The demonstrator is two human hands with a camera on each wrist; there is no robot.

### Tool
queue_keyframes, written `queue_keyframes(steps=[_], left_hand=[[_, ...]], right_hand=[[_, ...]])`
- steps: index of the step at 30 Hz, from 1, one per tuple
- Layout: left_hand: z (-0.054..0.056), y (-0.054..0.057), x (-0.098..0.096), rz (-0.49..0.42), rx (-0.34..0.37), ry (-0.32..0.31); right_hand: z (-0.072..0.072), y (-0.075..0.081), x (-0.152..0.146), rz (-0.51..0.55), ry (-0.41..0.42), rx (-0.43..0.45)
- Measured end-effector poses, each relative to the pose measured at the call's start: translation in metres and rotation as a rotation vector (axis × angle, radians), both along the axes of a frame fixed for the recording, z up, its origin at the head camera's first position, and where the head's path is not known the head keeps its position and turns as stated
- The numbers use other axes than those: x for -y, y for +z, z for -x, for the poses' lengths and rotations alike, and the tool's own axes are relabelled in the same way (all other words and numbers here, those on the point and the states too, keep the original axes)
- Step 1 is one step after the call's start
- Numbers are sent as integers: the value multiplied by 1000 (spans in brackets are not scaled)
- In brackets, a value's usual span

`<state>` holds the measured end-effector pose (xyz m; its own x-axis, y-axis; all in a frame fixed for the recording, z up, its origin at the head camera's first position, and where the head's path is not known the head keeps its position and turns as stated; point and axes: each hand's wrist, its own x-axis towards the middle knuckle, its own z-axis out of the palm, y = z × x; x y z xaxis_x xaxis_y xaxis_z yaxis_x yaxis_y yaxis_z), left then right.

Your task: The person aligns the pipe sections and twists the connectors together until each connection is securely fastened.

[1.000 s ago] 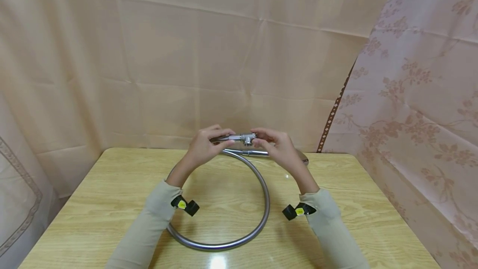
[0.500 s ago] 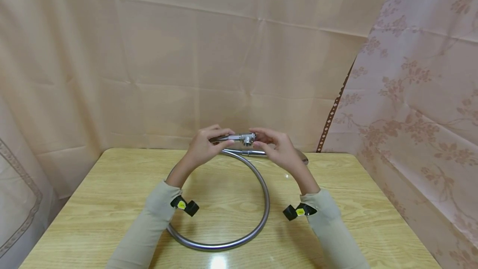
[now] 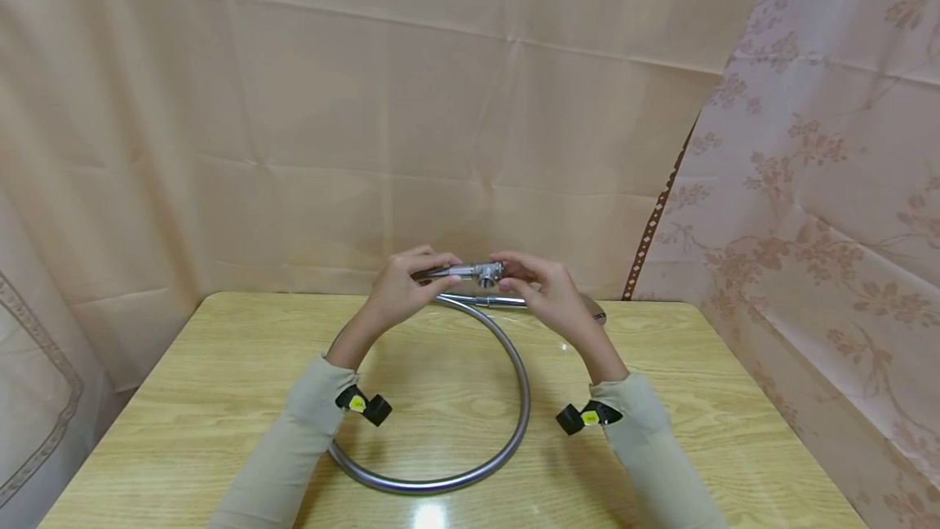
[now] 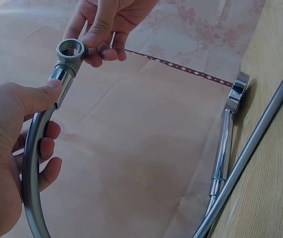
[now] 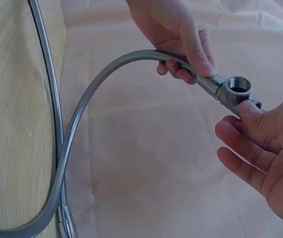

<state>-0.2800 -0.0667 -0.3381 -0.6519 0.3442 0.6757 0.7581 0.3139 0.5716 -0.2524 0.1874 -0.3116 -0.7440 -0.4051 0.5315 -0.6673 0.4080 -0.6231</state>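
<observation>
A metal tee-shaped pipe fitting (image 3: 486,272) is at the end of a grey shower hose (image 3: 525,398), above the table's far edge. My left hand (image 3: 402,291) grips the hose's end, thumb on the chrome sleeve (image 4: 61,78) and fingers curled behind the hose. From the other side, my right hand (image 3: 549,292) pinches the fitting, its thumb on the body in the right wrist view. The fitting's round threaded mouth faces that camera. Beneath the hands, a chrome shower head (image 4: 237,94) with its handle (image 4: 222,148) lies at the table's back, partly hidden by my right hand in the head view.
The hose loops in a wide ring over the wood-grain table (image 3: 646,431). A beige cloth (image 3: 441,104) hangs behind the table, and a pink floral cloth (image 3: 830,186) slants down the right side. Black wrist cameras (image 3: 378,410) sit on both sleeves.
The fitting has turned slightly, so its round mouth faces more toward the head camera. My right fingertips have shifted a little on it. The left hand and the hose ring have stayed put.
</observation>
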Motion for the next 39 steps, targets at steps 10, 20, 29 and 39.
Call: queue_keyframes(steps=[10, 20, 29, 39], left_hand=[[0, 0, 0, -1, 6, 1], [1, -2, 0, -7, -18, -8], [1, -3, 0, 0, -23, -2], [1, -2, 0, 6, -16, 10]], right_hand=[[-2, -1, 4, 10, -19, 22], [-1, -1, 5, 49, -14, -72], [-2, -1, 5, 76, 0, -84], [-3, -1, 6, 98, -8, -52]])
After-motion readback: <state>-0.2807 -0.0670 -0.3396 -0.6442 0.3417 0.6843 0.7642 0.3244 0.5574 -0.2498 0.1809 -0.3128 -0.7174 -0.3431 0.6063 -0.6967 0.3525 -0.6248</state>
